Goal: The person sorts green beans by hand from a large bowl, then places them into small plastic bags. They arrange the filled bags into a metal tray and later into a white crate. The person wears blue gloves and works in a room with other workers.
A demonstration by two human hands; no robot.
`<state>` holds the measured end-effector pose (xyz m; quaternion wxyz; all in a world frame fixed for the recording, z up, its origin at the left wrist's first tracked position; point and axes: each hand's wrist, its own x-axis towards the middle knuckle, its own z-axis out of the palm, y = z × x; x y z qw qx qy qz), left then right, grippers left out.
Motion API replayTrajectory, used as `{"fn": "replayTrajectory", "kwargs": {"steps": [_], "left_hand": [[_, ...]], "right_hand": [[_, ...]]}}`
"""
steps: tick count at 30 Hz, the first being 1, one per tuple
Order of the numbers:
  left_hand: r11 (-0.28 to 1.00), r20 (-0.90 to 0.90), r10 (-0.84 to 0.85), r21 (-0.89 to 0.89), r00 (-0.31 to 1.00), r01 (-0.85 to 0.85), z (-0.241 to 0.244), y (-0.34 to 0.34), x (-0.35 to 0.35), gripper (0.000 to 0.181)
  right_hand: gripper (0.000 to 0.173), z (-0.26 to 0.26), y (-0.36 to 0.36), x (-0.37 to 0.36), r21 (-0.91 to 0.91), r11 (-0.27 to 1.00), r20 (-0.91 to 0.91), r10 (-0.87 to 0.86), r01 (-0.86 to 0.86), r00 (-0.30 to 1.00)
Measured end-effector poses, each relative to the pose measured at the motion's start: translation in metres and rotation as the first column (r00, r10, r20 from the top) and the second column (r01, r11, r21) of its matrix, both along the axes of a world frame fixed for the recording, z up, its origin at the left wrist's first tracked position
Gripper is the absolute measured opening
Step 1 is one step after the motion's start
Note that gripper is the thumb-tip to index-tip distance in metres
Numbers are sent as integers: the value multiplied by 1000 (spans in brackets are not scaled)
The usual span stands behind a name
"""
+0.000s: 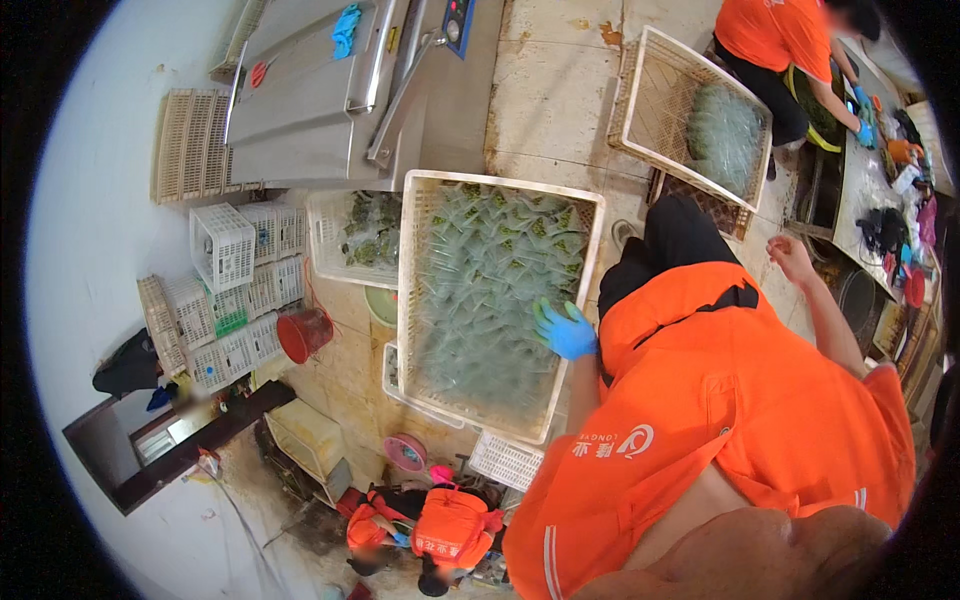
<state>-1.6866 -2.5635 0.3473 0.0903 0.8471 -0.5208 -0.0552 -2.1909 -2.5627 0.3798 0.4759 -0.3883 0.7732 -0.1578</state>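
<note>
My left hand (566, 330), in a blue glove with greenish fingertips, lies spread on the near right side of a large white plastic crate (504, 180). Its fingers touch the clear plastic bags (495, 277) packed upright in rows there, with green plant matter showing inside; it grips nothing. My right hand (787, 256) is bare and raised away on the right, fingers loosely bent and apart, with nothing seen in it. Another crate (326, 259) of bagged green matter stands just left of the large crate, partly behind it.
A steel machine (300, 112) stands upper left, above stacked white crates (225, 247) and a red bucket (304, 334). A tilted crate (637, 97) holds more bags. One co-worker (772, 37) works at a bench upper right; two others (450, 525) are at the bottom.
</note>
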Motion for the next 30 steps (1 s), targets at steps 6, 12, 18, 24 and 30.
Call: {"fn": "replayTrajectory", "kwargs": {"steps": [6,12,18,24,30], "left_hand": [[994,74,71,-94,995,-63,7,-10,-4,59],[979,-54,195,-48,979,-197,17,-11,-10,63],[975,-27,208,-79,978,-209,15,-22,-8,62],[936,-11,306,187,952,-299,17,-29,-7,68],[330,281,896,97,344,-939,56,-91,-79,61]], "right_hand": [[27,30,-129,29,250,863,-94,473,-439,876],[31,51,-282,49,276,640,-277,768,-717,578],[24,54,-407,86,138,628,-275,767,-766,580],[24,21,-539,110,421,175,-108,984,-890,142],[30,-40,-746,166,324,71,-258,966,-943,-16]]}}
